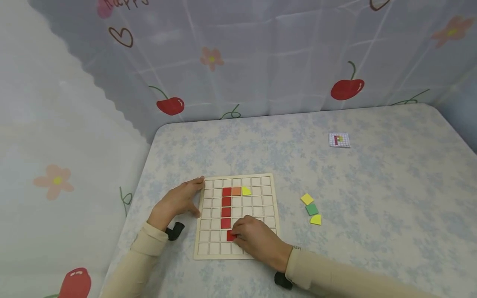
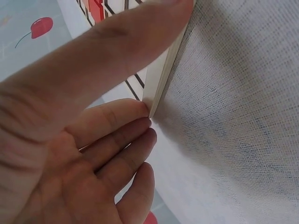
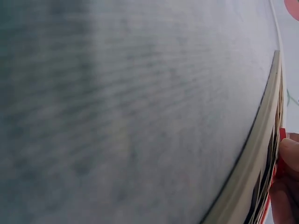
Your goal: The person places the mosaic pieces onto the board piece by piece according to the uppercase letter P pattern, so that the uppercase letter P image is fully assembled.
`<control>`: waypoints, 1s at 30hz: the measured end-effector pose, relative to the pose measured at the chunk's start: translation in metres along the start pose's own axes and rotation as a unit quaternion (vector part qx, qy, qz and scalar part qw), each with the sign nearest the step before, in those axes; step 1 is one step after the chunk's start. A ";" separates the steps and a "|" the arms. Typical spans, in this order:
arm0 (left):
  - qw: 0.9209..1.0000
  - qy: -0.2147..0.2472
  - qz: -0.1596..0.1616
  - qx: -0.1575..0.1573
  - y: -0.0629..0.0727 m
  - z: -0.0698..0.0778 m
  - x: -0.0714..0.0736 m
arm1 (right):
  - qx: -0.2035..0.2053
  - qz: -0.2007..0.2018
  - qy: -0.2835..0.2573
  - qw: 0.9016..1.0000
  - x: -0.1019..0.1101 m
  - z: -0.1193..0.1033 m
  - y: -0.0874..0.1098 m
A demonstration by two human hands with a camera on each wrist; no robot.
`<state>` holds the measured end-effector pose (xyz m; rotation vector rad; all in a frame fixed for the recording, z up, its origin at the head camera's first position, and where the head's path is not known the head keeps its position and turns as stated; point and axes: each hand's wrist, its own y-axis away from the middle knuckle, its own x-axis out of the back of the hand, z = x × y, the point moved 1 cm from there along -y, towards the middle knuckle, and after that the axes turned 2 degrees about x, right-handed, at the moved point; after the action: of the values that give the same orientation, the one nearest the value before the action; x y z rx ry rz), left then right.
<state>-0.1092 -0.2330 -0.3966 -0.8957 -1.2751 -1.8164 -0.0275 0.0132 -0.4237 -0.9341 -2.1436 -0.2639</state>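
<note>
A pale wooden grid board (image 1: 214,256) lies flat on the table. My left hand (image 1: 178,200) rests at its left side, fingertips on the far left corner and thumb against the edge, as the left wrist view also shows. My right hand (image 1: 261,240) pinches a red square tile (image 1: 230,236) over the near part of the grid. That tile's right side is hidden by the fingers. Above it, a column of red tiles (image 1: 225,212) sits in the cells. An orange tile (image 1: 236,191) and a yellow quarter-round tile (image 1: 246,191) continue the far end of that column to the right.
Right of the board lie a yellow square tile (image 1: 307,199), a green square tile (image 1: 312,209) and a yellow quarter-round tile (image 1: 316,219). Farther back is a small card (image 1: 339,140) printed with a coloured grid pattern. A patterned curtain (image 1: 268,62) hangs behind the table.
</note>
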 end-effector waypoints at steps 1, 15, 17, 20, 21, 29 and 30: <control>1.000 -0.003 0.001 -0.002 0.000 0.000 0.000 | 0.003 -0.003 0.002 1.000 -0.001 0.000 -0.002; 1.000 0.001 0.009 -0.007 0.004 0.001 0.000 | 0.014 -0.005 0.047 0.999 -0.007 -0.008 -0.015; 1.000 0.003 0.009 -0.010 0.005 0.001 0.000 | 0.023 -0.005 0.074 0.997 -0.008 -0.009 -0.015; 1.000 -0.001 0.009 -0.014 0.004 0.001 0.000 | 0.039 -0.014 0.107 0.993 -0.006 -0.009 -0.012; 1.000 -0.002 0.009 -0.014 0.004 0.001 0.001 | 0.042 -0.018 0.111 0.993 -0.006 -0.009 -0.011; 1.000 -0.001 0.008 -0.018 0.003 0.001 0.001 | 0.019 0.002 0.058 0.998 0.004 -0.004 0.001; 1.000 -0.002 0.008 -0.018 0.003 0.001 0.001 | 0.015 0.008 0.057 0.998 0.008 -0.002 0.003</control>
<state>-0.1066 -0.2331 -0.3945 -0.9270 -1.2364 -1.8315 -0.0272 0.0187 -0.4170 -0.8979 -2.0299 -0.2703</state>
